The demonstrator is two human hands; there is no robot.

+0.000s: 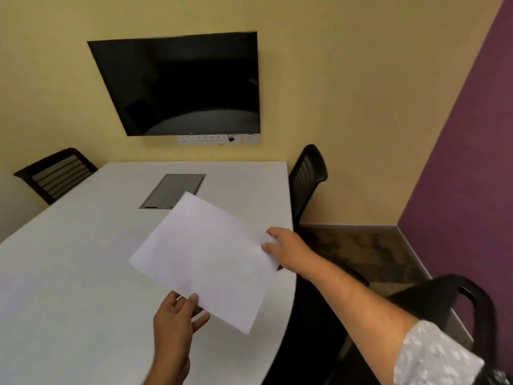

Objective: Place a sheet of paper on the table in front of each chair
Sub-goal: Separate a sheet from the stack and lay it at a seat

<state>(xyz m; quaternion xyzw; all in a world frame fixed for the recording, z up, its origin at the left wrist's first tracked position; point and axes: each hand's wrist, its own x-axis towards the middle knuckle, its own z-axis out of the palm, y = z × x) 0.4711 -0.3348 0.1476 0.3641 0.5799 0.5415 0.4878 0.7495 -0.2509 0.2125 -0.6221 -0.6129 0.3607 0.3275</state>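
White paper (pixel 206 258) hangs tilted just above the white table (pixel 69 273), near its right edge. Whether it is one sheet or a thin stack I cannot tell. My left hand (pixel 176 315) pinches its near corner between thumb and fingers. My right hand (pixel 286 250) grips its right edge, thumb on top. One black mesh chair (pixel 306 176) stands at the table's far right side. A second black chair (pixel 57 173) is at the far left, and a third chair's back (pixel 455 298) is close by on my right.
A grey cable hatch (pixel 173 190) is set into the tabletop beyond the paper. A dark wall screen (pixel 180 84) hangs above a white socket strip (pixel 219 139). Brown floor (pixel 361 245) lies right of the table, bounded by a purple wall (pixel 472 162).
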